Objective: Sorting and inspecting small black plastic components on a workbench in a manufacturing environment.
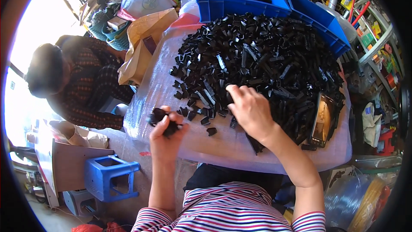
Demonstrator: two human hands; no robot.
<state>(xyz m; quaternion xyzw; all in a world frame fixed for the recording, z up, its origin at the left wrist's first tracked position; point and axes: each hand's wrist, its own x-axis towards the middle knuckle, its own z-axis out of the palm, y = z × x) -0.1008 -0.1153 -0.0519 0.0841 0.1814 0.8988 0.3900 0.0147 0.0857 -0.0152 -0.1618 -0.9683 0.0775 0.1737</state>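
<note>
A large heap of small black plastic pieces [266,60], some short and notched, others long strips, covers much of the wrapped table [206,141]. My left hand [165,131], raised over the table's left front part, is closed around a bunch of black plastic pieces [159,115]. My right hand [251,111] hovers at the near side of the heap, palm down. Its thumb and index finger are apart, with dark pieces showing behind them. A few loose pieces lie between my hands, one black piece [211,131] nearest me.
Two blue bins [244,6] stand behind the heap, the left one with black pieces inside. A phone [322,120] rests on the heap's right side. Left of the table are a brown paper bag [143,38], another person [86,81] and a blue stool [111,176].
</note>
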